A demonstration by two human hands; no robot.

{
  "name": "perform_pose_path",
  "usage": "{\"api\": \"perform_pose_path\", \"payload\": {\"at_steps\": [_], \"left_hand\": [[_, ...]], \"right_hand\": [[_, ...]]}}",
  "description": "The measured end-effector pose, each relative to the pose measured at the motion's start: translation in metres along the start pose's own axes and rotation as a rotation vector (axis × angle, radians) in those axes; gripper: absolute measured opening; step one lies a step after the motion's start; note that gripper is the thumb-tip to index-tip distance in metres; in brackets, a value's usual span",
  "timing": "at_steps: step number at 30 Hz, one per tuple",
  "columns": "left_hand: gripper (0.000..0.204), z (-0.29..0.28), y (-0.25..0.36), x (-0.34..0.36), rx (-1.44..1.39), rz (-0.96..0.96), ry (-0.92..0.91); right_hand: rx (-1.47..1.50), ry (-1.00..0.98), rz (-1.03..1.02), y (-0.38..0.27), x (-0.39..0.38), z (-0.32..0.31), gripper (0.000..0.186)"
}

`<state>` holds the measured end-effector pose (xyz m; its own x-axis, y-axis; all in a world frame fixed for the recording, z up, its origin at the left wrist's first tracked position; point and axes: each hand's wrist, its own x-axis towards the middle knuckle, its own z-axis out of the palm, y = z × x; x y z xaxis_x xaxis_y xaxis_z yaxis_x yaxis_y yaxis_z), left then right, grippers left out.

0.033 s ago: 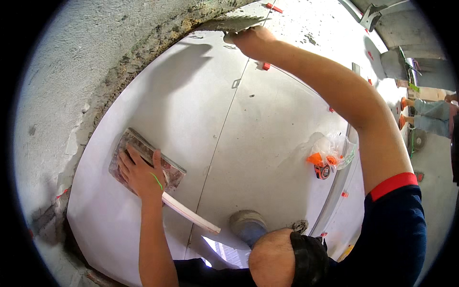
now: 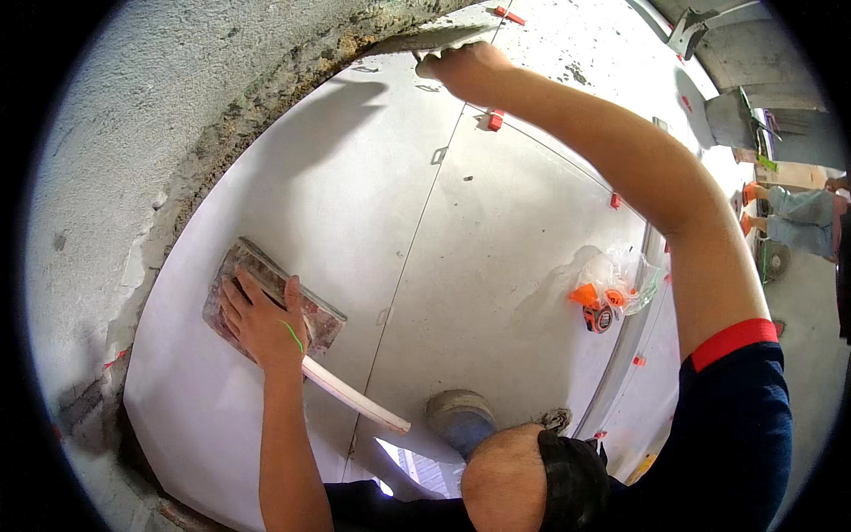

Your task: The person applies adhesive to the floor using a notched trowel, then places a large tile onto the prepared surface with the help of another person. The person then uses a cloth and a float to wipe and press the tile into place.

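My right hand (image 2: 465, 71), at the far end of my outstretched arm, is closed round the handle of a trowel. The grey trowel blade (image 2: 434, 38) lies against the rough mortar strip (image 2: 328, 55) where the wall meets the pale tiles. Nearer to me, my left hand (image 2: 266, 324) rests flat with spread fingers on a mortar-stained rectangular block (image 2: 306, 297). From beneath that wrist a pale strip (image 2: 356, 394), like a handle, slants toward my foot; whether it joins the block is hidden.
Red wedges (image 2: 495, 120) sit along the tile joints. A clear plastic bag (image 2: 625, 270) with orange pieces and a tape measure (image 2: 598, 318) lies right of centre, beside a long metal bar (image 2: 612, 381). My shoe (image 2: 461, 412) stands on the tiles. Another person's legs (image 2: 793, 217) show far right.
My right hand has shifted slightly up, and the trowel blade with it is tilted a little differently. My left hand stays on the block.
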<state>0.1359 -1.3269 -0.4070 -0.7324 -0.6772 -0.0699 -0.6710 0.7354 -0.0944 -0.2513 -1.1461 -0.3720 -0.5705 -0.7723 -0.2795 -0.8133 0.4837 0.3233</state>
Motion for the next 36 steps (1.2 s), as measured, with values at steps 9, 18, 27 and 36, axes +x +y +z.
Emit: {"api": "perform_pose_path", "payload": {"at_steps": [9,18,27,36], "left_hand": [[0.085,-0.006,0.006,0.001,-0.045,0.004,0.001],[0.086,-0.008,0.01,0.0,-0.045,0.012,0.021],[0.084,-0.011,0.003,-0.002,-0.105,-0.01,0.017],[0.071,-0.002,0.002,-0.003,-0.254,-0.009,0.159]], "right_hand": [[-0.019,0.174,-0.044,0.025,-0.004,0.012,0.034],[-0.13,-0.088,-0.081,0.03,0.006,-0.12,0.024],[0.808,0.185,0.41,0.102,-0.145,-0.02,0.033],[2.168,0.182,1.101,0.131,-0.285,0.142,0.037]]}}
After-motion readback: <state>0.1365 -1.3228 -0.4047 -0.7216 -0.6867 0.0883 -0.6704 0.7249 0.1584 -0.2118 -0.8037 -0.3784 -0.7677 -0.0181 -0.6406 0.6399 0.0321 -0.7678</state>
